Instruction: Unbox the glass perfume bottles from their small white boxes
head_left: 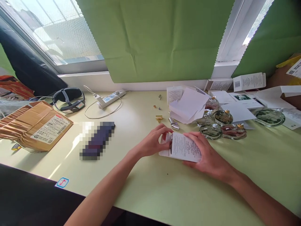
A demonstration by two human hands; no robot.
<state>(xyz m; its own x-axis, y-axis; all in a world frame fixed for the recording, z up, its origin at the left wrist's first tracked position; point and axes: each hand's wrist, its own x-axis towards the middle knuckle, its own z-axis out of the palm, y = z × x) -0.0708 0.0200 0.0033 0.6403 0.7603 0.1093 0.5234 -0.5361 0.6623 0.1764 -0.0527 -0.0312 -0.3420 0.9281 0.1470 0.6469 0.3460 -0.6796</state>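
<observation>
Landmark: the small white carton [184, 147], lying on the pale green tabletop [150, 188] at centre; every place below is told from it.
Parcel: a brown cardboard parcel [35, 125] with a shipping label, far to the left of the carton, near the tabletop's edge.
Headband: a grey strap device [68, 99], far left of the carton and behind it, by the window sill.
Blurred thing: a dark oblong thing [97, 140], left of the carton; too blurred to name.
Power strip: a white power strip [110, 98] with a thin looped cable, left of the carton and behind it.
Left hand: the left hand [152, 142] is at the carton's left end, fingers curled and pinching the open end flap.
Carton: flat on its broad side, printed face up, touching both hands.
Right hand: the right hand [208, 155] lies over the carton's right side, fingers spread and pressing it down, thumb under its near edge.
Small metal parts: gold and silver caps [174, 124], just behind the carton.
Papers: loose white sheets and leaflets [188, 105], behind the carton.
Bottles: round glass perfume bottles [222, 124], just behind the carton to the right, close together.
Boxes: more white cartons [249, 81], far right and behind.
Risk: the thin flap could crease or tear if pinched hard; a wide sweep of the right hand could knock the bottles, which stand near; the small caps could roll away.
</observation>
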